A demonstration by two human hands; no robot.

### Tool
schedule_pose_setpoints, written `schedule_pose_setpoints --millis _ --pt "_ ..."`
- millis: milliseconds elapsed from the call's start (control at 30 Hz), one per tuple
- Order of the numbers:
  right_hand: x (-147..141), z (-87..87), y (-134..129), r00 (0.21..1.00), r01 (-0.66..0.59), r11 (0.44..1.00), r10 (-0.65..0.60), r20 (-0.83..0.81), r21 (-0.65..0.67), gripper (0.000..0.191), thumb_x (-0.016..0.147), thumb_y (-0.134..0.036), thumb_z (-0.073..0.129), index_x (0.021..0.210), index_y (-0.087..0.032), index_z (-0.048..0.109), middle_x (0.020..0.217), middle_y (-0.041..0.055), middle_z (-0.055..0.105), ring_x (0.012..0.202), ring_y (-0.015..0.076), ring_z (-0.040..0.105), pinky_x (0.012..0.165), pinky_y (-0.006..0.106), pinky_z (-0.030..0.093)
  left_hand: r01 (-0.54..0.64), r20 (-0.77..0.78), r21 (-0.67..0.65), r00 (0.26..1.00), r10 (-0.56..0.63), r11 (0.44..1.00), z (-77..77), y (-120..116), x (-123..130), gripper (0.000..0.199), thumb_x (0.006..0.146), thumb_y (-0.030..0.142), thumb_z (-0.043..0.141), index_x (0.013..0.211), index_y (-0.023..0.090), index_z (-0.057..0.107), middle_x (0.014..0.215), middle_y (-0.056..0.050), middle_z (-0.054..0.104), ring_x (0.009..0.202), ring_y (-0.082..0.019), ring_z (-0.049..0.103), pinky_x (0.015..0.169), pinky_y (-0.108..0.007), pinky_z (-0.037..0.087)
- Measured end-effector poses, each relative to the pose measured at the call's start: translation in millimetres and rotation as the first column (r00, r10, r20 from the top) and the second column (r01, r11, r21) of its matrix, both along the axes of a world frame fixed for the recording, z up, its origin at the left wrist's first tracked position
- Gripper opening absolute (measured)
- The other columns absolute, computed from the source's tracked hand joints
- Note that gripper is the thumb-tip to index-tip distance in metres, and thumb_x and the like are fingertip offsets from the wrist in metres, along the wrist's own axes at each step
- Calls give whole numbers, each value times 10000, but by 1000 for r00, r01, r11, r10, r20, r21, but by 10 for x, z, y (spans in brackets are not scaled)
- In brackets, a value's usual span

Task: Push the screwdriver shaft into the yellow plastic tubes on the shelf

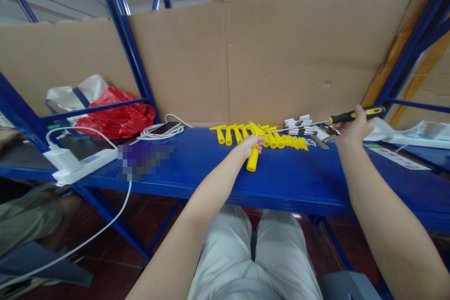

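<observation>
My left hand (pixel 253 144) is closed round a yellow plastic handle (pixel 251 163), whose round end points down toward the table's front edge. In my right hand (pixel 356 126) is a screwdriver (pixel 373 112) with a black and yellow grip, held nearly level. Its long metal shaft reaches left to the top of the yellow handle; whether the tip touches it is too small to tell. Behind my left hand several yellow T-shaped handles (pixel 228 137) lie in a row. Several small yellow pieces (pixel 295 142) lie to their right, with black and white packets (pixel 300 125) behind.
The blue table (pixel 197 168) has a cardboard wall (pixel 281 56) behind it. On the left are a power strip (pixel 94 163), a coiled white cable (pixel 160 132) and a red bag (pixel 119 115). A printed sheet (pixel 399 157) lies at right. Another person's leg shows at lower left.
</observation>
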State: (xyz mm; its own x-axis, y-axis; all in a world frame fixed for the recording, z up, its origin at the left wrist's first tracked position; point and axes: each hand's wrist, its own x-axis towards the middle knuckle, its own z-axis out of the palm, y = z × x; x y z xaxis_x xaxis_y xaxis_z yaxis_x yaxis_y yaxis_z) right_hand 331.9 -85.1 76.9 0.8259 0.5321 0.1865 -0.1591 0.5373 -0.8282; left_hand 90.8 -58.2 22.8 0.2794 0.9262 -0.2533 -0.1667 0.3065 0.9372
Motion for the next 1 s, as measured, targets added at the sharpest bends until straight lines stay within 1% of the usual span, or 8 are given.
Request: schedule_pose_setpoints --millis 133,300,567,833,1000 --pt "13 -10 16 1000 10 1000 -10 14 -1 173 861 -165 444 814 -276 320 669 -62 357 481 115 437 416 254 394 0 -35 15 999 0 1000 23 -24 1 275 827 -26 470 789 225 364 507 126 336 330 -30 275 393 -139 211" --pt "54 -33 56 1000 22 1000 -22 0 -6 182 838 -191 481 816 -275 322 666 -66 359 476 117 437 429 269 407 2 -55 24 998 -1 1000 48 -59 7 270 843 -21 459 780 224 366 506 118 337 334 -32 277 389 -141 213" --pt "60 -39 59 1000 13 1000 -12 -12 17 181 848 -171 483 822 -267 331 643 -76 371 459 103 446 426 244 386 21 -58 30 998 -19 999 78 -108 15 271 906 -8 408 779 226 357 498 115 328 332 -31 268 387 -141 208" --pt "33 -24 30 998 2 999 0 -57 32 178 905 -130 455 823 -257 361 630 -83 385 427 87 431 377 213 361 30 -54 37 998 -28 999 76 -101 17 274 886 -18 415 775 226 357 506 110 319 340 -36 261 391 -153 213" --pt "58 -27 81 990 29 999 -23 -142 45 213 938 -123 454 812 -252 340 632 -97 371 384 68 403 311 171 306 47 -59 29 997 -45 998 66 -85 14 265 873 -21 435 793 223 368 515 112 321 348 -34 263 399 -154 205"
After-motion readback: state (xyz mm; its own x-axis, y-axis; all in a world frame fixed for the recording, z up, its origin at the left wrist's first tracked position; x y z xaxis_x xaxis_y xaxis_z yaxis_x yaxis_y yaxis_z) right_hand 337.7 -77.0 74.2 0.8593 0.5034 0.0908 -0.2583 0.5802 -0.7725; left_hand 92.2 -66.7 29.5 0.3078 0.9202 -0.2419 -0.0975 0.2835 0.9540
